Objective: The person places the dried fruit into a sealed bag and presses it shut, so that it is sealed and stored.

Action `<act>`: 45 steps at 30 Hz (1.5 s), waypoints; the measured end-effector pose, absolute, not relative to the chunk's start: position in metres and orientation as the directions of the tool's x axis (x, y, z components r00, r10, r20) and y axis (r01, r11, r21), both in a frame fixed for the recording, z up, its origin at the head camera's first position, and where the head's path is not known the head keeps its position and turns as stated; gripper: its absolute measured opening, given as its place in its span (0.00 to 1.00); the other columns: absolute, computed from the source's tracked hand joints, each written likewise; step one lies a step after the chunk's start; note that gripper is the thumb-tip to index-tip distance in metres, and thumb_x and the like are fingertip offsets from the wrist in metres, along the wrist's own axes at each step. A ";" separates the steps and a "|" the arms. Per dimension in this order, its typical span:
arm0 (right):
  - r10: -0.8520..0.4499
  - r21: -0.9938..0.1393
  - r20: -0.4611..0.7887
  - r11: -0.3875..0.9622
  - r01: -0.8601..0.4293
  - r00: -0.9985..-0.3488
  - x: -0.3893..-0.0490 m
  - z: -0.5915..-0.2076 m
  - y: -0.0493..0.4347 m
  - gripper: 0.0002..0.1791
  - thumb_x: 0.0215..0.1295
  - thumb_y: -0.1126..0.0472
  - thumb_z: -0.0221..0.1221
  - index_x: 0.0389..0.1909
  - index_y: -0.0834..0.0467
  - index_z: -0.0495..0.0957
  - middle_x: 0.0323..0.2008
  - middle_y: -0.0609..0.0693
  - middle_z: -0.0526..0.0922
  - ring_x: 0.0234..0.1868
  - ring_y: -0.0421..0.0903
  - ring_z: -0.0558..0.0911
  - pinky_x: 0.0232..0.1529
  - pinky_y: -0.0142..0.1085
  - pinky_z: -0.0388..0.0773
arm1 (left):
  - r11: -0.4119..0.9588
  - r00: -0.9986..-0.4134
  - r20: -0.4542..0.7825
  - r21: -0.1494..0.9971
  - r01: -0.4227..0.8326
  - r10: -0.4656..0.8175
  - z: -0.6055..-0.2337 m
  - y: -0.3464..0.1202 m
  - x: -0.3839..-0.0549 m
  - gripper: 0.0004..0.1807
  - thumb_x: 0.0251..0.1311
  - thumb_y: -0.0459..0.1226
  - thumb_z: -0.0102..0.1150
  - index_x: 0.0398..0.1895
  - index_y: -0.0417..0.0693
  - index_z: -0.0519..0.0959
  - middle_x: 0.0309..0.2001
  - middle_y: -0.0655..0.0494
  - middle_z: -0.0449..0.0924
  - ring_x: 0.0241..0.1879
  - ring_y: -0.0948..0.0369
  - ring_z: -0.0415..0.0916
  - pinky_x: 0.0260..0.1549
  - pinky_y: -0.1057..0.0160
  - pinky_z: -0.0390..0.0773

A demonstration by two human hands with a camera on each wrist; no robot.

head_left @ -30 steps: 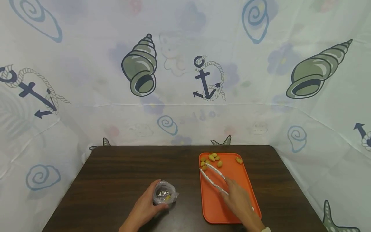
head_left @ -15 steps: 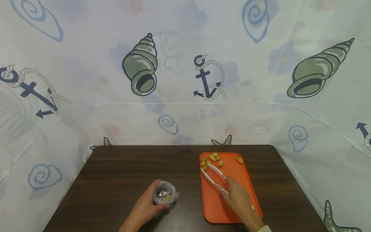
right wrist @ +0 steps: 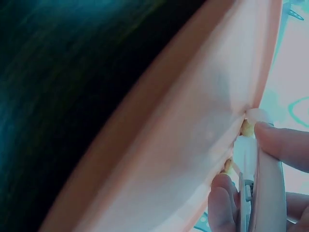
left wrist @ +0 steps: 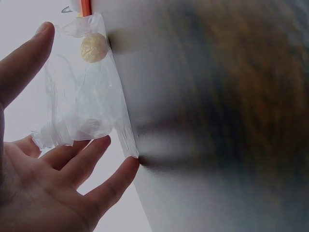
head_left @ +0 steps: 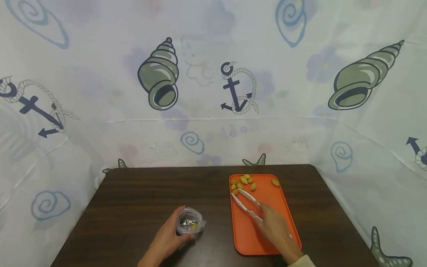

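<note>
My left hand [head_left: 166, 235] curves its fingers and thumb around a clear cup [left wrist: 82, 96] wrapped in thin plastic, which stands on the table. Inside the cup lies a round yellowish piece [left wrist: 94, 47]. On the right, my right hand [head_left: 276, 230] grips white-tipped tongs [head_left: 242, 206], whose arms stand apart over the orange tray [head_left: 255, 243]. Near the tong tips, in the tray's far left corner, several small yellow-brown lumps [head_left: 244, 180] are gathered. In the right wrist view, the tongs [right wrist: 270, 193] sit between thumb and fingers; their tips are hard to make out.
The dark wood-grain table [head_left: 143, 193] reaches back to a pale curtain [head_left: 207, 141] printed with shells and anchors. One lone lump [head_left: 275, 182] lies at the tray's far right corner. The tray's raised rim runs all around it.
Both hands, the cup and the tongs keep nearly the same place. The head view has shifted slightly, and a little more of the right sleeve shows.
</note>
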State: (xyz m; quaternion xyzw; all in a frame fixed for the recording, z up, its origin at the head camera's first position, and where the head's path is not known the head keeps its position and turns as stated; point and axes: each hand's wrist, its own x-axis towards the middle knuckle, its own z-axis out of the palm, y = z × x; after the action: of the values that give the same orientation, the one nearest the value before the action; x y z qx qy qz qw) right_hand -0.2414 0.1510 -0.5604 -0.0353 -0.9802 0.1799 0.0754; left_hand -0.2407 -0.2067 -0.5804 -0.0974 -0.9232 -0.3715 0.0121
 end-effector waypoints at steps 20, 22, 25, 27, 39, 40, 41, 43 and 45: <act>0.079 -0.391 0.106 0.920 0.031 -0.991 -0.236 -0.555 0.154 0.24 0.60 0.56 0.72 0.54 0.61 0.82 0.39 0.52 0.86 0.35 0.47 0.83 0.35 0.48 0.81 | 0.692 -0.983 0.091 0.699 0.178 0.161 -0.578 -0.205 -0.239 0.55 0.42 0.51 0.84 0.76 0.56 0.65 0.69 0.49 0.75 0.66 0.46 0.75 0.59 0.38 0.76; 0.075 -0.395 0.113 0.918 0.025 -0.991 -0.234 -0.553 0.154 0.23 0.60 0.56 0.72 0.54 0.61 0.82 0.38 0.52 0.86 0.35 0.47 0.83 0.35 0.47 0.81 | 0.694 -0.983 0.094 0.697 0.180 0.160 -0.579 -0.205 -0.239 0.55 0.42 0.50 0.85 0.76 0.56 0.65 0.69 0.49 0.75 0.65 0.46 0.75 0.59 0.39 0.76; 0.070 -0.392 0.124 0.920 0.016 -0.990 -0.231 -0.550 0.154 0.23 0.60 0.56 0.73 0.54 0.61 0.82 0.39 0.52 0.86 0.35 0.47 0.84 0.35 0.48 0.81 | 0.697 -0.982 0.098 0.694 0.182 0.159 -0.580 -0.204 -0.239 0.55 0.42 0.50 0.85 0.76 0.56 0.65 0.69 0.49 0.75 0.65 0.46 0.76 0.59 0.39 0.76; 0.068 -0.389 0.126 0.921 0.014 -0.990 -0.229 -0.547 0.154 0.22 0.60 0.56 0.73 0.53 0.60 0.82 0.38 0.52 0.86 0.35 0.46 0.83 0.34 0.47 0.80 | 0.699 -0.982 0.098 0.691 0.183 0.160 -0.580 -0.204 -0.239 0.56 0.41 0.51 0.85 0.76 0.55 0.65 0.69 0.49 0.75 0.65 0.46 0.76 0.59 0.38 0.77; 0.072 -0.407 0.116 0.913 0.018 -0.991 -0.221 -0.538 0.156 0.21 0.59 0.56 0.74 0.50 0.59 0.82 0.40 0.54 0.88 0.35 0.48 0.84 0.33 0.47 0.80 | 0.703 -0.984 0.085 0.690 0.172 0.156 -0.580 -0.206 -0.238 0.56 0.42 0.51 0.84 0.76 0.56 0.64 0.69 0.48 0.75 0.65 0.44 0.76 0.58 0.37 0.77; 0.070 -0.414 0.123 0.910 0.013 -0.990 -0.219 -0.537 0.156 0.21 0.58 0.56 0.74 0.50 0.59 0.82 0.40 0.54 0.88 0.35 0.48 0.85 0.33 0.47 0.80 | 0.703 -0.984 0.084 0.691 0.171 0.156 -0.580 -0.206 -0.238 0.56 0.42 0.51 0.84 0.76 0.56 0.64 0.69 0.47 0.75 0.65 0.44 0.76 0.58 0.37 0.77; 0.069 -0.419 0.126 0.908 0.010 -0.990 -0.218 -0.536 0.156 0.21 0.58 0.56 0.74 0.50 0.59 0.82 0.41 0.55 0.88 0.36 0.49 0.85 0.34 0.48 0.81 | 0.702 -0.984 0.084 0.691 0.170 0.156 -0.580 -0.206 -0.239 0.56 0.42 0.51 0.84 0.76 0.56 0.64 0.69 0.47 0.75 0.65 0.44 0.76 0.58 0.37 0.77; 0.068 -0.424 0.130 0.905 0.006 -0.989 -0.216 -0.535 0.156 0.22 0.58 0.56 0.74 0.52 0.59 0.82 0.42 0.55 0.89 0.37 0.50 0.86 0.34 0.48 0.81 | 0.700 -0.984 0.082 0.694 0.169 0.157 -0.580 -0.206 -0.239 0.56 0.42 0.52 0.84 0.76 0.55 0.64 0.69 0.47 0.75 0.65 0.44 0.76 0.58 0.37 0.77; 0.066 -0.428 0.128 0.904 0.005 -0.990 -0.215 -0.533 0.157 0.23 0.58 0.55 0.74 0.53 0.59 0.82 0.43 0.55 0.89 0.38 0.51 0.87 0.34 0.49 0.82 | 0.698 -0.984 0.083 0.695 0.170 0.157 -0.579 -0.207 -0.239 0.56 0.42 0.52 0.84 0.77 0.55 0.64 0.69 0.47 0.75 0.65 0.44 0.76 0.58 0.37 0.77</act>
State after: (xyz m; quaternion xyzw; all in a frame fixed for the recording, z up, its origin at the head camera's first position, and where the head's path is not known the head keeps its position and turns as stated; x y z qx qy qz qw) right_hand -0.2150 0.1570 -0.5328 -0.0183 -0.9731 0.2187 0.0699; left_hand -0.2387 -0.2066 -0.5794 -0.0889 -0.9214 -0.3782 0.0084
